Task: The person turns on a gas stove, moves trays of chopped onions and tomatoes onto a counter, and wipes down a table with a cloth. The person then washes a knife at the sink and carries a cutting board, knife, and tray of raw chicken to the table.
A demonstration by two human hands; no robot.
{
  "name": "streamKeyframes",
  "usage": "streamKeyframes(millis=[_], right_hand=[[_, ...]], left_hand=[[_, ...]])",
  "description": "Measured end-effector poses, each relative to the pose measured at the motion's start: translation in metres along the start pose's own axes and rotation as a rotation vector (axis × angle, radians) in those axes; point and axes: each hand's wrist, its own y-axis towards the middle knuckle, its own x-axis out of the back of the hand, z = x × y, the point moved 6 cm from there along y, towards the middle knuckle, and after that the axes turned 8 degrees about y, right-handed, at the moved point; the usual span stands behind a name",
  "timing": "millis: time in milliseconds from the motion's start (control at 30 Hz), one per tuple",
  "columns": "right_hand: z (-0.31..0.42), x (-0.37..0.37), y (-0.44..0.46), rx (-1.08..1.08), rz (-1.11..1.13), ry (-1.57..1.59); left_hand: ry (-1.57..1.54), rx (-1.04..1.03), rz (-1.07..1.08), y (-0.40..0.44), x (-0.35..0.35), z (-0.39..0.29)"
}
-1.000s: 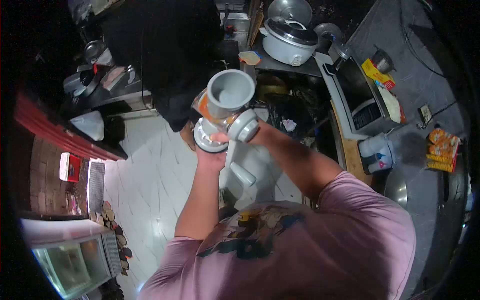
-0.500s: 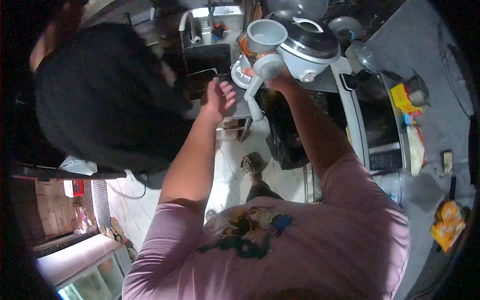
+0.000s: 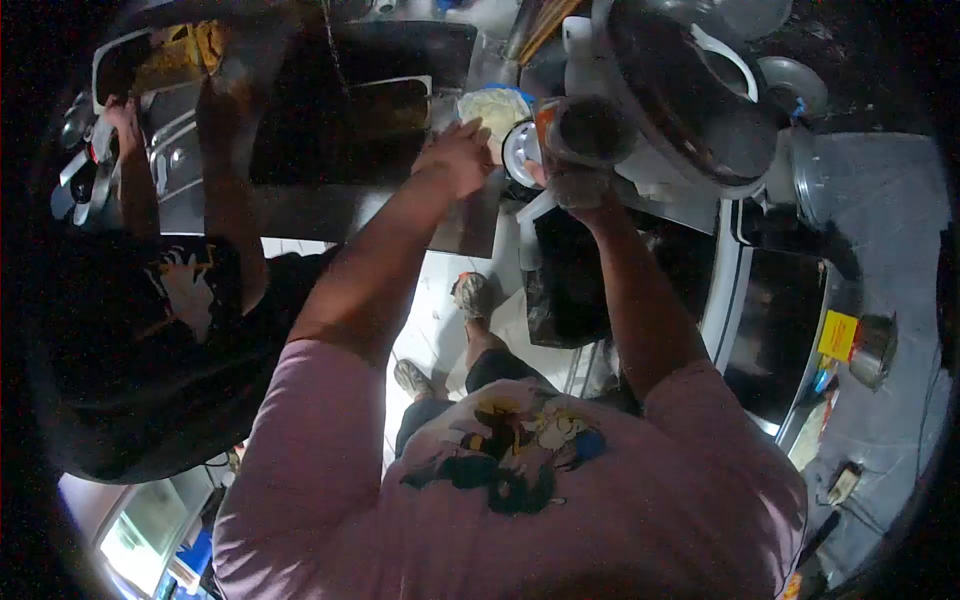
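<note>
1. Right hand (image 3: 600,205) is wrapped on the white-and-grey plastic hand-cranked device (image 3: 578,140), which sits near the tabletop (image 3: 465,225) edge, just beside the large white pot with a dark domed lid (image 3: 680,100); resting or held up, I can't tell.
2. Left hand (image 3: 458,160) stretches its fingers onto the pale, round, blue-rimmed item (image 3: 492,105); pinching or merely touching, I can't tell!
3. Good handling here calls for 1 firm, level grip, the crank clear of the edge, and light left fingertips.
</note>
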Motion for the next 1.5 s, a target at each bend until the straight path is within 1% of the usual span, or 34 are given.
streamKeyframes(millis=[33, 67, 133, 167, 233, 267, 300, 333, 367, 400, 433, 500, 533, 600, 667, 733, 800, 833, 900, 933, 1000, 1067, 1133, 1167, 1200, 1233, 1267, 1300, 1333, 1367, 1400, 1433, 1467, 1500], right_hand=[[0.017, 0.001, -0.002, 0.144, 0.035, -0.444], [0.020, -0.001, -0.003, 0.149, 0.056, -0.431], [0.021, -0.003, 0.005, 0.146, 0.001, -0.629], [0.023, -0.006, 0.008, 0.159, 0.015, -0.616], [0.020, 0.004, 0.014, 0.131, -0.127, -0.015], [0.008, -0.001, 0.014, 0.223, -0.117, -0.512], [-0.005, -0.007, 0.019, 0.191, -0.068, -0.506], [-0.023, -0.006, 0.019, 0.144, -0.011, -0.443], [-0.044, -0.005, 0.023, 0.097, 0.036, -0.381], [-0.069, -0.007, 0.030, 0.064, 0.068, -0.345], [-0.097, -0.006, 0.036, 0.015, 0.101, -0.326], [-0.143, -0.004, 0.053, -0.040, 0.166, -0.364], [-0.159, -0.002, 0.054, -0.066, 0.189, -0.382], [-0.184, 0.006, 0.053, -0.096, 0.221, -0.399], [-0.197, 0.012, 0.050, -0.126, 0.258, -0.407], [-0.211, 0.020, 0.050, -0.157, 0.305, -0.399], [-0.211, 0.018, 0.053, -0.177, 0.350, -0.384], [-0.201, 0.013, 0.053, -0.176, 0.371, -0.379], [-0.158, -0.007, 0.049, -0.129, 0.438, -0.397], [-0.136, -0.013, 0.044, -0.109, 0.482, -0.419], [-0.218, 0.015, 0.019, -0.577, -0.004, 0.768], [-0.119, -0.002, -0.014, 0.215, 0.436, -0.611], [-0.166, 0.012, -0.028, -0.082, 0.398, -0.357], [-0.142, -0.008, -0.050, -0.562, 0.410, -0.146], [-0.098, -0.033, -0.096, -1.036, 0.412, 0.072], [-0.039, -0.061, -0.131, -1.073, 0.534, -0.025], [0.010, -0.083, -0.159, -1.106, 0.655, -0.132], [0.015, -0.101, -0.182, -1.123, 0.850, -0.232], [0.044, -0.126, -0.200, -1.031, 1.059, -0.289], [0.077, -0.158, -0.226, -0.932, 1.263, -0.344], [0.101, -0.185, -0.243, -0.901, 1.356, -0.429], [0.125, -0.217, -0.256, -0.748, 1.457, -0.402], [0.136, -0.244, -0.259, -0.602, 1.555, -0.469], [0.131, -0.269, -0.260, -0.686, 1.518, -0.357]], left_hand=[[0.139, 0.051, 0.209, -0.002, -0.013, 0.006], [0.131, 0.074, 0.217, -0.005, -0.014, 0.006], [0.179, 0.100, 0.175, -0.003, -0.015, 0.012], [0.179, 0.123, 0.179, -0.004, -0.017, 0.014], [0.084, 0.207, 0.023, -0.008, -0.014, 0.015], [0.066, 0.210, -0.015, -0.018, -0.009, 0.013], [-0.161, 0.283, -0.028, -0.019, -0.010, 0.014], [-0.137, 0.251, -0.154, -0.029, -0.018, 0.012], [-0.240, 0.294, -0.255, -0.045, -0.016, 0.006], [-0.370, 0.371, -0.318, -0.073, -0.004, -0.004], [-0.400, 0.372, -0.306, -0.102, 0.004, -0.015], [-0.490, 0.458, -0.291, -0.155, 0.005, -0.033], [-0.510, 0.464, -0.387, -0.181, -0.017, -0.042], [-0.623, 0.450, -0.315, -0.241, -0.022, -0.055], [-0.645, 0.518, -0.207, -0.309, -0.069, -0.066], [-0.735, 0.863, 0.046, -0.379, -0.057, -0.075], [-0.681, 0.846, -0.187, -0.443, -0.070, -0.077], [-0.679, 0.871, -0.211, -0.469, -0.056, -0.082], [-0.783, 1.246, -0.125, -0.528, -0.041, -0.089], [-0.792, 1.272, -0.153, -0.551, -0.048, -0.095], [-0.826, 1.411, -0.280, -0.601, -0.073, -0.108], [-0.844, 1.495, -0.321, -0.641, -0.086, -0.126], [-0.859, 1.567, -0.361, -0.682, -0.095, -0.138], [-0.848, 1.565, -0.409, -0.703, -0.099, -0.143], [-0.836, 1.565, -0.460, -0.726, -0.102, -0.150], [-0.839, 1.581, -0.494, -0.751, -0.105, -0.156], [-0.818, 1.655, -0.466, -0.778, -0.111, -0.165], [-0.802, 1.729, -0.437, -0.806, -0.118, -0.176], [-0.879, 1.773, -0.471, -0.838, -0.134, -0.187], [-0.833, 1.847, -0.565, -0.872, -0.136, -0.202], [-0.787, 1.918, -0.656, -0.904, -0.139, -0.221], [-0.721, 1.970, -0.651, -0.938, -0.155, -0.242], [-0.926, 2.086, -0.644, -0.967, -0.162, -0.268], [-0.995, 2.173, -0.663, -1.000, -0.205, -0.298]])
